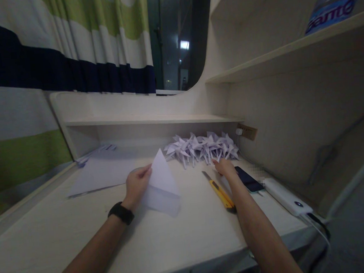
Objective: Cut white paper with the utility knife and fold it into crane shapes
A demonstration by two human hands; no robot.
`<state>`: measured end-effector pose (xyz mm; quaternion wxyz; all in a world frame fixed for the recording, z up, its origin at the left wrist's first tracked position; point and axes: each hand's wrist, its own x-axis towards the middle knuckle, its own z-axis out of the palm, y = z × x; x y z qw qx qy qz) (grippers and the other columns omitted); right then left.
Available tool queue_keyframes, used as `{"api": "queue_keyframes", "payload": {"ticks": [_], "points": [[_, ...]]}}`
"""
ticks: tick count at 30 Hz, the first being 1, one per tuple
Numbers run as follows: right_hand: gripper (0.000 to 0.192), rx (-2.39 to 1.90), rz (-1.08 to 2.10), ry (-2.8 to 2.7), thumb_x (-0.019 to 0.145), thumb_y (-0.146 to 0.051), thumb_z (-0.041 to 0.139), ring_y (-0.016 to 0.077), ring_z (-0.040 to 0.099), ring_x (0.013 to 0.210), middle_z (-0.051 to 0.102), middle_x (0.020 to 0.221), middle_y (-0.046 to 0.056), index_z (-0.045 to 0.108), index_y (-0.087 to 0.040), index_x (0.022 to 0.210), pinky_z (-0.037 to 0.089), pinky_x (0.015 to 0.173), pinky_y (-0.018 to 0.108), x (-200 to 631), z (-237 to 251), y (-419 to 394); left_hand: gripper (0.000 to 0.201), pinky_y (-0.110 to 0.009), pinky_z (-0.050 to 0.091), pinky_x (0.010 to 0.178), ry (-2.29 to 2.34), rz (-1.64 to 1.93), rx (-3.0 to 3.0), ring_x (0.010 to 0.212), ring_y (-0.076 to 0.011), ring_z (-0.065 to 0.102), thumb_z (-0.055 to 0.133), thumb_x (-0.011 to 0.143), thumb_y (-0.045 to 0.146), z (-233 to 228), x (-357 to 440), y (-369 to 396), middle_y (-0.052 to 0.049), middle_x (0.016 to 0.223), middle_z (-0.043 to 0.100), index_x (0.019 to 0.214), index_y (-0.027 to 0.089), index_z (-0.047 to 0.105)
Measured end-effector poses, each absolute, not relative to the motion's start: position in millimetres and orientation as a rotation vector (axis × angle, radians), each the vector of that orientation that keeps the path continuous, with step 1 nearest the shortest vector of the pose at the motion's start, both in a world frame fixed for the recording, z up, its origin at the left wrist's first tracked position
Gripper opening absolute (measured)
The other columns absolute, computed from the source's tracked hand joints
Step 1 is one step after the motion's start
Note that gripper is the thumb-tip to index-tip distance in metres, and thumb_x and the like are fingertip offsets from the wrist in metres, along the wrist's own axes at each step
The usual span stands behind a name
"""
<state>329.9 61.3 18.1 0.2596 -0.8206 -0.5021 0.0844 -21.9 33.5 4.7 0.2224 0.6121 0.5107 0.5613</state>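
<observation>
My left hand (138,186), with a black band on its wrist, pinches a white sheet of paper (163,182) along its left side. The sheet's upper part is folded to a point and its lower part hangs over the desk. My right hand (225,167) is at the front of a row of folded paper pinwheels (201,146), its fingers curled together. A strip of white shows under that hand, and what the fingers hold, if anything, is hidden. A yellow utility knife (222,194) lies just left of my right forearm, blade pointing away.
A stack of paper (104,170) lies at the back left of the desk (67,242). Right of my right arm are a phone (249,179) and a white power strip (286,195) with cables. A bottle (332,9) stands on the upper shelf (288,46).
</observation>
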Motion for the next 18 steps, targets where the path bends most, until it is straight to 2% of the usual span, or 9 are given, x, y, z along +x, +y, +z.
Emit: {"api": "queue_keyframes", "payload": {"ticks": [5, 7, 10, 11, 13, 18], "points": [[0.04, -2.013, 0.288, -1.416, 0.088, -0.043, 0.052, 0.0339, 0.057, 0.11, 0.067, 0.102, 0.026, 0.071, -0.008, 0.093, 0.039, 0.092, 0.042, 304.8, 26.4, 61.3, 0.037, -0.037, 0.052, 0.085, 1.38, 1.585, 1.702, 0.097, -0.0262, 0.067, 0.06, 0.079, 0.039, 4.5, -20.3, 33.5, -0.009, 0.105, 0.071, 0.105, 0.015, 0.071], [0.041, -1.852, 0.393, -1.508, 0.088, -0.046, 0.052, 0.0282, 0.064, 0.097, 0.071, 0.088, 0.02, 0.072, -0.011, 0.083, 0.044, 0.086, 0.035, 281.0, 28.8, 63.1, 0.036, -0.036, 0.052, 0.085, 1.387, 1.593, 1.719, 0.096, -0.0256, 0.067, 0.06, 0.079, 0.038, 6.5, -18.4, 31.4, -0.008, 0.104, 0.072, 0.104, 0.016, 0.072], [0.048, -1.559, 0.631, -1.617, 0.087, -0.056, 0.048, 0.0174, 0.067, 0.074, 0.073, 0.081, 0.01, 0.072, -0.015, 0.087, 0.048, 0.068, 0.025, 236.2, 25.5, 60.0, 0.034, -0.033, 0.052, 0.084, 1.387, 1.571, 1.762, 0.094, -0.0247, 0.067, 0.058, 0.08, 0.037, 10.4, -15.0, 27.3, -0.008, 0.102, 0.073, 0.102, 0.016, 0.073], [0.049, -1.33, 0.873, -1.597, 0.083, -0.059, 0.053, 0.0165, 0.066, 0.069, 0.072, 0.081, 0.011, 0.071, -0.013, 0.089, 0.048, 0.064, 0.024, 221.5, 22.4, 56.8, 0.033, -0.033, 0.052, 0.083, 1.39, 1.562, 1.778, 0.093, -0.0245, 0.068, 0.057, 0.081, 0.036, 11.5, -13.9, 26.1, -0.008, 0.102, 0.073, 0.102, 0.016, 0.073], [0.051, -1.087, 1.156, -1.542, 0.07, -0.062, 0.065, 0.0139, 0.061, 0.061, 0.07, 0.073, 0.008, 0.07, -0.012, 0.078, 0.046, 0.059, 0.024, 196.8, 14.6, 48.6, 0.032, -0.032, 0.052, 0.08, 1.41, 1.534, 1.808, 0.09, -0.024, 0.068, 0.056, 0.081, 0.035, 13.2, -12.0, 24.6, -0.007, 0.1, 0.073, 0.101, 0.017, 0.074], [0.041, -1.028, 1.243, -1.288, 0.055, -0.05, 0.078, 0.0104, 0.051, 0.051, 0.062, 0.057, 0.002, 0.068, -0.012, 0.061, 0.037, 0.051, 0.022, 170.8, -0.8, 34.4, 0.028, -0.029, 0.053, 0.073, 1.397, 1.512, 1.833, 0.082, -0.0221, 0.069, 0.056, 0.081, 0.031, 14.1, -9.1, 24.1, -0.006, 0.094, 0.075, 0.096, 0.018, 0.075]]}}
